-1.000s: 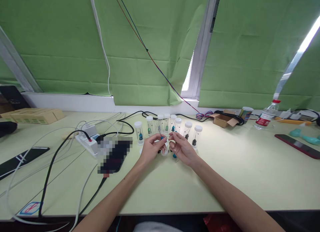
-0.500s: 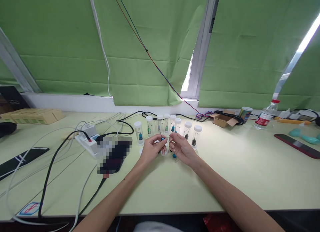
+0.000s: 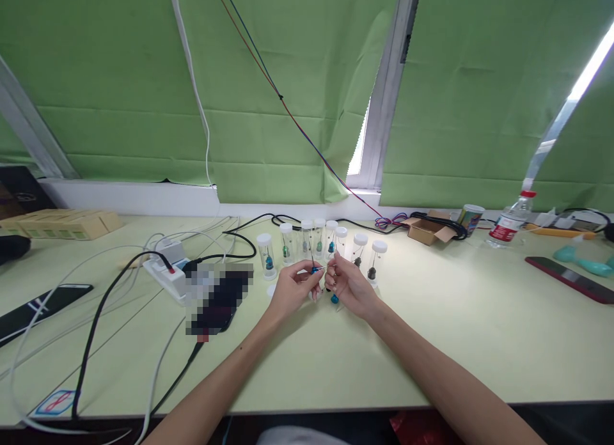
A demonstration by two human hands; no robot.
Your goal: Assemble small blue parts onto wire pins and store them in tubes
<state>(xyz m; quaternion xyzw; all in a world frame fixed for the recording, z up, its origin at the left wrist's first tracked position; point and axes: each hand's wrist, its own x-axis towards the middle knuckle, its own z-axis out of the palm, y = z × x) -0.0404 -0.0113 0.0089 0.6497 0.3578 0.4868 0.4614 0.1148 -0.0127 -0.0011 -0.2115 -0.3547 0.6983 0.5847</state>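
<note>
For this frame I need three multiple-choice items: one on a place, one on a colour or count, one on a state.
1. Where does the water bottle stand?
A. far right of the table, by the window
B. beside the power strip
C. between the two hands

2. What colour are the caps on the row of clear vials?
A. red
B. white
C. black

3. What is the left hand doing?
A. lying flat on the table
B. gripping the phone
C. pinching a small blue-ended pin in its fingers

Answers:
1 A: the bottle stands at the table's far right edge, well clear of the power strip.
2 B: every vial in the row has a white cap.
3 C: the left hand is raised above the table, fingers closed on the pin, close to the right hand.
</note>
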